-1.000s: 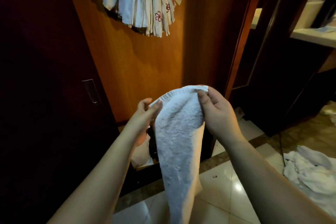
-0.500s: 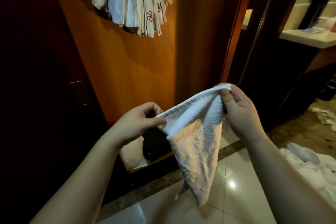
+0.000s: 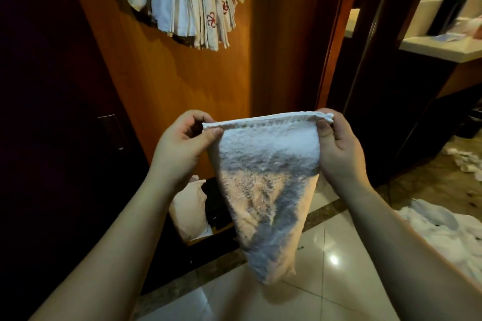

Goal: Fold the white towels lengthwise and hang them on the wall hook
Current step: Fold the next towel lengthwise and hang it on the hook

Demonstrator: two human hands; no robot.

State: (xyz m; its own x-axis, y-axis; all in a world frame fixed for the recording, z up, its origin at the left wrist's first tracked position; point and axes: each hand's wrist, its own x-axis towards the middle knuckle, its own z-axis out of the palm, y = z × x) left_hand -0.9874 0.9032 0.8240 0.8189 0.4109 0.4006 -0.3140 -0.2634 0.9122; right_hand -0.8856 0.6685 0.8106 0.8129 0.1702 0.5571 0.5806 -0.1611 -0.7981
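Observation:
A small white towel (image 3: 268,180) hangs in front of me, its hemmed top edge pulled straight and level. My left hand (image 3: 182,146) pinches the left end of that edge between thumb and fingers. My right hand (image 3: 339,148) pinches the right end the same way. The towel narrows toward its lower tip above the floor. High on the orange wooden wall, a bunch of folded white towels (image 3: 187,0) with blue and red embroidered marks hangs down; the hook itself is hidden above the frame.
A heap of white towels (image 3: 443,232) lies on the glossy tiled floor at the right. A dark door with a metal handle (image 3: 114,130) stands at the left. A counter (image 3: 440,47) sits beyond the doorway on the right. A pale bag (image 3: 190,208) rests below the wall.
My hands have moved apart, stretching the towel's top edge from a slanted, bunched hold into a straight level line. The view has shifted slightly toward the wall.

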